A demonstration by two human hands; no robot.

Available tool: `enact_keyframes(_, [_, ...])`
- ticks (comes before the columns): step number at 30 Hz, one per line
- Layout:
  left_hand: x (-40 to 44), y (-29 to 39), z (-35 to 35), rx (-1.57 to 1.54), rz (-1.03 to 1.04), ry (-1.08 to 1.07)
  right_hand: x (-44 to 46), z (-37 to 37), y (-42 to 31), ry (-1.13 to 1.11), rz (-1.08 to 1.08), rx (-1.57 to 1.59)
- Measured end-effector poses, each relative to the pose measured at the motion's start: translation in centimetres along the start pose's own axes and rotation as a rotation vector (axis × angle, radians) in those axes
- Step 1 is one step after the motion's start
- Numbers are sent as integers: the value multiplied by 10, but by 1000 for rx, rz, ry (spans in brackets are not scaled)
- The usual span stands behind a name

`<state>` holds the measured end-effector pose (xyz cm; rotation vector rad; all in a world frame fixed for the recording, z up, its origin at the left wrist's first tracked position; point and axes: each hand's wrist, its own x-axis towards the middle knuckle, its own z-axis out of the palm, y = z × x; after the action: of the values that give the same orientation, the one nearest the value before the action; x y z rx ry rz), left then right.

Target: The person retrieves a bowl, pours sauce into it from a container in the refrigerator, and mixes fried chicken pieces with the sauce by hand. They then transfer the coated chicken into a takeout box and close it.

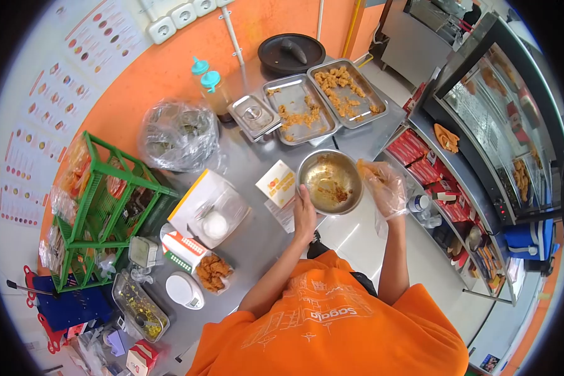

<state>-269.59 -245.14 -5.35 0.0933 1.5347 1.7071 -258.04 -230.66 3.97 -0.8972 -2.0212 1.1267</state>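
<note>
A round metal bowl [319, 182] with brown sauce residue inside is tilted at the counter's front edge. My left hand [304, 216] grips its left rim, thumb on the near side. At the bowl's right is my right hand [384, 188] in a clear plastic glove; its fingers are curled near the rim, and what they hold, if anything, is hard to make out. Beyond the bowl lie two metal trays [294, 136] [371, 121] with fried pieces. Left of the bowl is a printed white and yellow box [276, 183].
On the left stand a green rack [97, 235], a plastic bag [178, 138], a scale [183, 289] and a box of fried chicken [213, 271]. A lidded steel container [254, 116] and stone mortar [291, 55] sit behind. A glass display case [501, 113] is at right.
</note>
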Motion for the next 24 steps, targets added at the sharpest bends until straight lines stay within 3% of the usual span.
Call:
enact_keyframes(2, [19, -6, 7, 103, 13, 98, 10, -8, 14, -45, 50, 4])
enact_keyframes(6, [42, 8, 15, 588, 260, 287, 31, 8, 44, -174, 365, 435])
enact_keyframes(12, [55, 12, 12, 488, 101, 432, 67, 39, 53, -324, 413, 515])
enact_keyframes(13, [53, 16, 11, 489, 151, 448, 74, 42, 42, -361, 405, 524])
enact_keyframes(14, [50, 20, 13, 494, 199, 456, 80, 45, 27, -407, 362, 493])
enact_keyframes(17, [41, 25, 20, 523, 352, 438, 107, 89, 31, -275, 4, 300])
enact_keyframes(20, [17, 40, 29, 421, 385, 317, 123, 133, 27, 19, -182, 403])
enact_keyframes(24, [8, 44, 21, 289, 475, 239, 117, 143, 11, 94, -238, 186])
